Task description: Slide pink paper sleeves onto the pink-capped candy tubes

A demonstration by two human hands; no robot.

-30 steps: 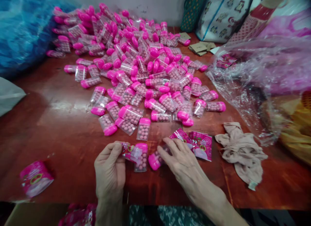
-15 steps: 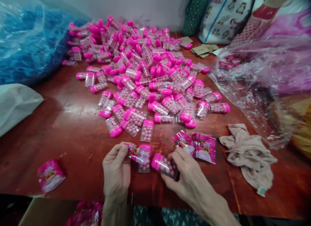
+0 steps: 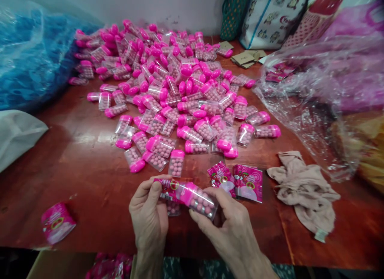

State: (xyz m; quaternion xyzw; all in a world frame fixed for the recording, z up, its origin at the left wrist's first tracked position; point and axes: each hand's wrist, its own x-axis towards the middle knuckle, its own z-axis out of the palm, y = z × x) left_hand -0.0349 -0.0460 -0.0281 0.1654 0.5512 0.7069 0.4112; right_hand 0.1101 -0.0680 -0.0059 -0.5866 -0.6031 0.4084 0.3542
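Left hand pinching printed sleeve; right hand gripping candy container, capped end at sleeve's mouth, apparently partly inside. Second container beneath, mostly hidden. Pile of filled containers beyond, on red-brown table.

Crumpled beige cloth (white tag attached) near the table's right side.

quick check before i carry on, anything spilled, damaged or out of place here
Nothing looks spilled or damaged. One pink wrapper looks stray: it lies near the front edge of the table, left of the left hand, apart from the stacked wrappers near the right hand.
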